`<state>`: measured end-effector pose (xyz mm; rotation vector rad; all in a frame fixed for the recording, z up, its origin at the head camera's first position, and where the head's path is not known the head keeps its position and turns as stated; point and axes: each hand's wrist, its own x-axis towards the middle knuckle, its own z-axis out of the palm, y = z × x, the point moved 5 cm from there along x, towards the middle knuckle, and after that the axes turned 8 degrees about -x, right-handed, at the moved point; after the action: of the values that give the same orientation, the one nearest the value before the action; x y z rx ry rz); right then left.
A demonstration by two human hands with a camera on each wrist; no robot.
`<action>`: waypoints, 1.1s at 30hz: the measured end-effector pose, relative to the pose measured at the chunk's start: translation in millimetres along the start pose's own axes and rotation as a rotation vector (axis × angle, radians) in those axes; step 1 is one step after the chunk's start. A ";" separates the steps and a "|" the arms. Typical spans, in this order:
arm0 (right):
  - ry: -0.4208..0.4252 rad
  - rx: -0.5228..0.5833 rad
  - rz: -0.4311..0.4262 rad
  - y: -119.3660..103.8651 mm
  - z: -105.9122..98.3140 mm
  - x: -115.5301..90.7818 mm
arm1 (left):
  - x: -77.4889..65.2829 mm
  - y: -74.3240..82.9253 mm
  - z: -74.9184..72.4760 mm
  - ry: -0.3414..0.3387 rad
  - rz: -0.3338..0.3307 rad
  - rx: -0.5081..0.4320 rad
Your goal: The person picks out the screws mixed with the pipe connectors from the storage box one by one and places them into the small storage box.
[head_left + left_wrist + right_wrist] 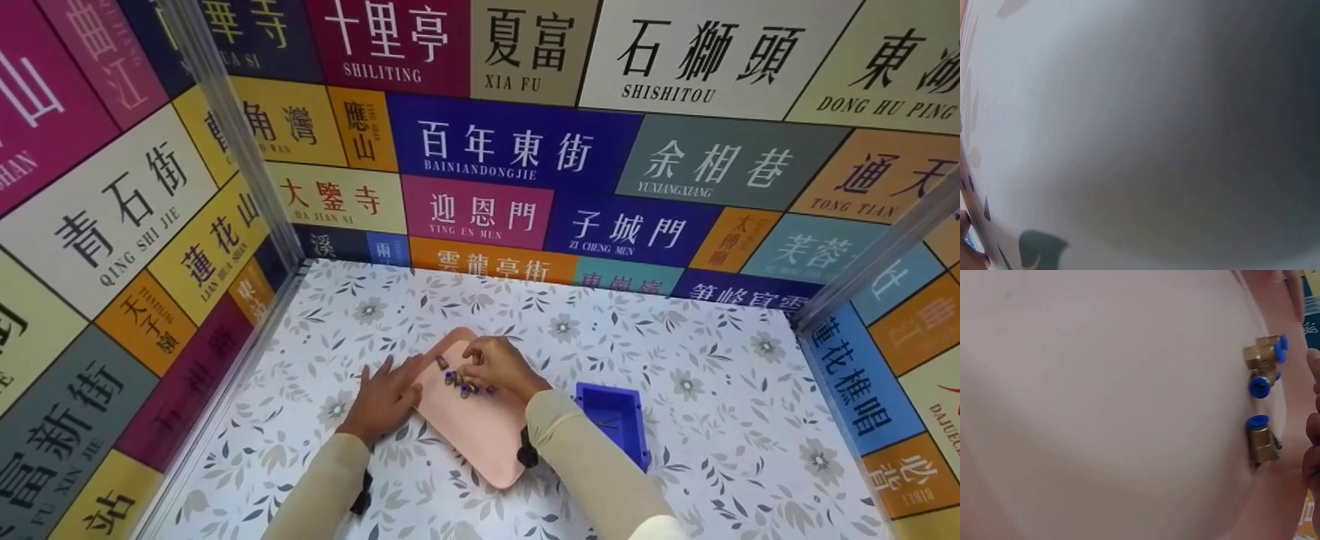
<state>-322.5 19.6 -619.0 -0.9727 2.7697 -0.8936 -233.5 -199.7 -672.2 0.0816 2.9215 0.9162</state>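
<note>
Show blue-collared brass push-in fittings [465, 391], small and loose, turned at different angles. Lie in a cluster on the far half of a pale pink tray [472, 439], shallow, round-cornered, placed slantwise upon the floral tabletop [712, 360].

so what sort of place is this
Probably a small work booth: panels printed with street-sign-style lettering stand on three sides of a flower-patterned tabletop, where a peach tray holds small brass fittings.

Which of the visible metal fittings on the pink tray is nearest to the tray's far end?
In the head view, the brass fitting at the group's upper left; the other fittings lie farther down the tray.
</note>
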 end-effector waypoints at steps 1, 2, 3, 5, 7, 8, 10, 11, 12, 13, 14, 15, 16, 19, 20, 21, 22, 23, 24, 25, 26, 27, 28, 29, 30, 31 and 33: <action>-0.010 -0.016 0.003 0.4 1.9 0.2 | 0.2 -0.3 0.1 -0.001 -0.005 0.000; -0.020 -0.030 0.008 0.5 3.8 0.8 | 0.4 -0.9 0.3 -0.001 -0.008 0.006; -0.027 -0.039 0.007 0.2 5.5 1.7 | 0.6 -1.3 0.3 0.001 -0.012 0.012; -0.047 -0.057 0.003 -1.0 9.6 3.4 | 0.7 -2.1 0.8 0.003 -0.022 0.017; -0.065 -0.073 -0.011 -2.6 14.2 5.5 | 0.7 -2.6 0.8 0.003 -0.026 0.016; -0.071 -0.085 -0.017 -3.3 16.4 6.6 | 0.7 -2.6 0.5 0.004 -0.029 0.012; -0.080 -0.118 -0.031 -4.5 20.2 8.3 | 0.7 -1.7 -0.3 0.003 -0.029 -0.006; -0.085 -0.125 -0.035 -4.9 21.9 9.0 | 0.6 -1.3 -0.7 0.002 -0.028 -0.007; -0.094 -0.128 -0.037 -5.1 23.6 9.4 | 0.6 -0.9 -1.0 0.002 -0.026 -0.010; -0.107 -0.123 -0.034 -4.8 25.5 9.4 | 0.7 -0.6 -1.3 0.002 -0.029 -0.011; -0.122 -0.116 -0.030 -4.3 27.2 9.2 | 0.6 -0.2 -1.6 0.002 -0.030 -0.010; -0.139 -0.104 -0.026 -3.6 29.0 8.6 | 0.4 0.2 -1.5 0.000 -0.027 -0.013; -0.156 -0.091 -0.019 -2.7 30.8 7.8 | 0.2 0.3 -1.2 -0.002 -0.026 -0.013; -0.183 -0.043 -0.009 -0.5 34.1 5.0 | -0.1 0.7 -1.0 0.002 -0.017 -0.017; -0.176 -0.044 -0.018 -0.3 34.0 4.6 | -0.2 1.1 -1.5 0.008 -0.005 -0.019; -0.167 -0.048 -0.026 -0.2 33.8 4.2 | -0.3 1.5 -2.0 0.014 0.005 -0.019; -0.157 -0.055 -0.037 0.0 33.8 4.1 | -0.4 1.7 -2.2 0.017 0.014 -0.015; -0.147 -0.062 -0.050 -0.1 33.9 4.0 | -0.5 1.6 -2.5 0.020 0.018 -0.013; -0.138 -0.072 -0.063 -0.2 34.0 3.7 | -0.8 1.5 -2.7 0.020 0.021 -0.011; -0.131 -0.086 -0.073 -0.2 34.2 3.5 | -0.9 1.5 -2.8 0.020 0.024 -0.009; -0.127 -0.096 -0.081 -0.2 34.4 3.3 | -1.2 1.4 -2.7 0.017 0.022 -0.008; -0.128 -0.097 -0.079 0.2 34.8 3.0 | -1.3 1.0 -2.3 0.013 0.014 -0.008; -0.132 -0.093 -0.074 0.5 35.1 2.5 | -1.2 0.6 -1.9 0.009 0.006 -0.007; -0.135 -0.092 -0.069 0.7 35.1 2.1 | -1.2 0.3 -1.5 0.007 0.001 -0.009; -0.138 -0.090 -0.060 0.8 35.0 1.7 | -1.1 0.2 -1.2 0.007 -0.003 -0.009; -0.139 -0.092 -0.057 0.8 35.0 1.6 | -1.0 0.1 -0.9 0.007 -0.006 -0.010; -0.137 -0.099 -0.057 0.5 34.6 1.1 | -0.6 -0.1 -0.3 0.010 -0.008 -0.014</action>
<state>-315.0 1.9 -647.8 -1.0886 2.7049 -0.6746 -233.0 -200.0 -672.0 0.0653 2.9224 0.9382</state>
